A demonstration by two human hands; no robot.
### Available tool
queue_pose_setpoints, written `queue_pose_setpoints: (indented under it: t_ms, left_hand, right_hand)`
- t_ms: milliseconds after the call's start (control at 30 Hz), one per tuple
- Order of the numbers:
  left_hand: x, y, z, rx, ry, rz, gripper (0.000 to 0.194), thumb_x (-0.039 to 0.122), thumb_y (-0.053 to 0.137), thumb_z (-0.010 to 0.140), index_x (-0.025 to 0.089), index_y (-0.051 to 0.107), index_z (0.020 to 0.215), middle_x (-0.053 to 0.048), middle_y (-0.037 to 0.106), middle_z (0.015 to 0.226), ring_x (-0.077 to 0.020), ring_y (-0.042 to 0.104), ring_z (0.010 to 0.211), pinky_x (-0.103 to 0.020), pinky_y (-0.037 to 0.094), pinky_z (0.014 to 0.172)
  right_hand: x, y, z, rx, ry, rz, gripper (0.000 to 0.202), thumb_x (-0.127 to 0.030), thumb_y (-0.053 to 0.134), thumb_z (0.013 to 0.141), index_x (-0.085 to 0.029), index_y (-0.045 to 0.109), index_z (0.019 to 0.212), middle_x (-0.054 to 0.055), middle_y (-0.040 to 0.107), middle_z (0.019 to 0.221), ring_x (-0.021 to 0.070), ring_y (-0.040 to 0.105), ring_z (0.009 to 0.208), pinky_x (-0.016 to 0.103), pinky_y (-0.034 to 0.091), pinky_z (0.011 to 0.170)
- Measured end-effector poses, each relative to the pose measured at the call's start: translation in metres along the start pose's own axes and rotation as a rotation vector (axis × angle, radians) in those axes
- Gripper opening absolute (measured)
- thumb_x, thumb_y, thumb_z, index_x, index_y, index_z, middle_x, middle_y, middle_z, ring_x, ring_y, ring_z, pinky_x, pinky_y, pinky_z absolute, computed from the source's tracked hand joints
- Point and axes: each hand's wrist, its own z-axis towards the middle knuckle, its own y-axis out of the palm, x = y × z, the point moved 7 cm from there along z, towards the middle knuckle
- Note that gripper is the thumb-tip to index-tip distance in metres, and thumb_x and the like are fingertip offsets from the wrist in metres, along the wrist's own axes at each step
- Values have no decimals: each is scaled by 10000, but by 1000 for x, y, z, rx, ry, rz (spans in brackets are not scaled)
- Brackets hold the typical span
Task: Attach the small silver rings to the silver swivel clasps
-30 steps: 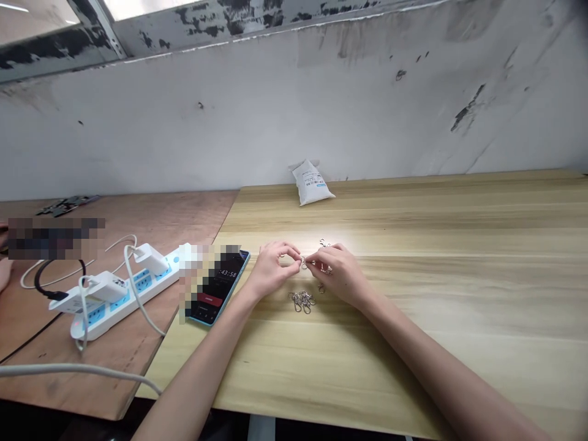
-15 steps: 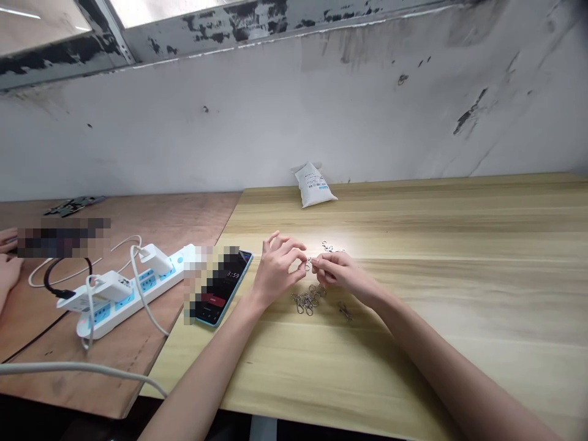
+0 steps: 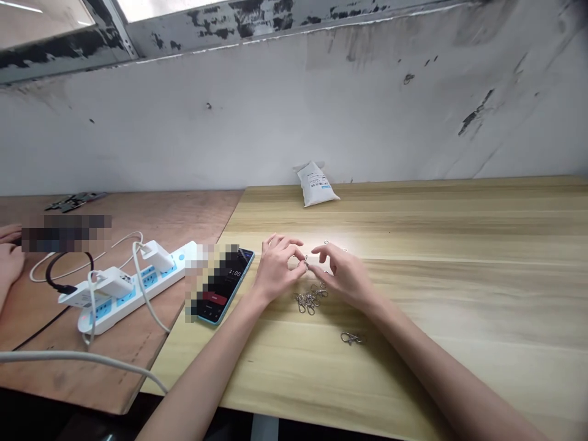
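Note:
My left hand [image 3: 280, 264] is closed in a pinch of thumb and index finger on a small metal clasp [image 3: 305, 264]. Facing it, my right hand [image 3: 344, 272] has its thumb and index finger spread apart, with the thumb tip close to the clasp; whether they touch I cannot tell. Just below the hands lies a small pile of silvery swivel clasps [image 3: 309, 301]. A separate swivel clasp [image 3: 351, 337] rests nearer to me, by my right forearm. More metal pieces lie behind my right hand, mostly hidden.
A phone [image 3: 225, 288] showing a timer lies left of my left hand. Farther left is a white power strip [image 3: 138, 285] with plugged chargers and loose cables. A white plastic packet [image 3: 316, 185] sits near the wall. Another person's hand [image 3: 10, 260] shows at the left edge.
My right thumb and index finger have parted from their pinch at the clasp. The single clasp beside the pile now appears nearer to me. My left hand keeps its pinch.

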Motion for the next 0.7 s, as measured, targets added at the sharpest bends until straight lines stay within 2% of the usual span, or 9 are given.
queue_pose_setpoints:
  t_ms: [100, 233, 333, 400, 500, 600, 700]
  left_hand:
    - [2, 1, 0, -17, -24, -38, 82, 197, 657, 798, 213, 619, 727, -4, 680, 1086, -217, 553, 1083, -460, 301, 1049]
    - [2, 2, -1, -17, -24, -38, 94, 185, 651, 800, 210, 612, 717, -3, 678, 1092, -214, 557, 1079, -458, 298, 1054]
    - [3, 2, -1, -9, 16, -20, 94, 186, 649, 801, 210, 605, 722, -1, 676, 1096, -208, 558, 1079, -463, 275, 1084]
    - [5, 0, -1, 14, 53, -4, 89, 184, 647, 802, 210, 601, 731, -1, 676, 1093, -203, 559, 1082, -460, 264, 1099]
    - [9, -5, -1, 74, 120, 31, 80, 187, 638, 813, 211, 600, 746, -8, 674, 1099, -201, 559, 1096, -455, 256, 1115]
    - [14, -10, -2, 131, 181, 70, 73, 200, 626, 836, 214, 609, 767, -15, 675, 1104, -202, 555, 1124, -453, 254, 1127]
    - [20, -13, -3, 170, 232, 102, 75, 207, 617, 852, 219, 617, 779, -17, 682, 1096, -203, 558, 1141, -448, 260, 1131]
  right_hand:
    - [-9, 4, -2, 17, -96, -256, 163, -333, 554, 893, -214, 659, 931, 38, 667, 888, 118, 527, 573, 255, 309, 536]
    - [-9, 4, -1, 16, -94, -254, 210, -265, 475, 928, -204, 670, 879, 31, 667, 840, 121, 531, 594, 260, 310, 557]
    - [1, 4, 1, -38, 21, -21, 215, -318, 493, 914, -191, 649, 840, 20, 637, 764, 118, 489, 581, 261, 328, 577]
    - [11, 7, 2, -113, 172, 217, 241, -378, 520, 887, -182, 623, 791, -2, 576, 678, 111, 439, 555, 257, 315, 553]
    - [19, 16, -1, -275, 430, 619, 278, -441, 560, 834, -177, 573, 750, -49, 430, 587, 83, 311, 488, 243, 220, 479]
    - [12, 22, -8, -451, 596, 915, 270, -424, 580, 813, -184, 503, 715, -72, 345, 559, 62, 219, 453, 249, 128, 449]
    - [0, 27, -17, -602, 694, 1051, 277, -406, 573, 808, -196, 437, 690, -82, 302, 546, 58, 171, 442, 253, 82, 434]
